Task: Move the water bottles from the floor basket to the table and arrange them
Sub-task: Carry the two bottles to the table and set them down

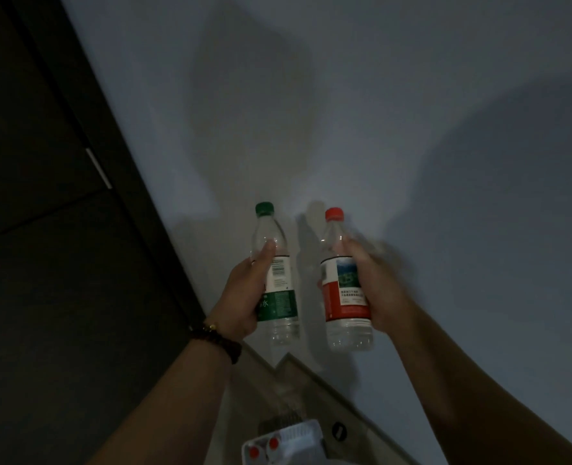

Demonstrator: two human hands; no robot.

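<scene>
Bottles (278, 290) — within curled fingers (264, 253)

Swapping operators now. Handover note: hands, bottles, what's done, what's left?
Left hand: gripping the green-capped water bottle, upright, in the air.
Right hand: gripping the red-capped water bottle, upright, in the air.
White basket on the floor below holds at least two more red-capped bottles.
Table not in view; nothing visibly placed yet.
Left: set both bottles on the table, fetch the rest, arrange them.
</scene>
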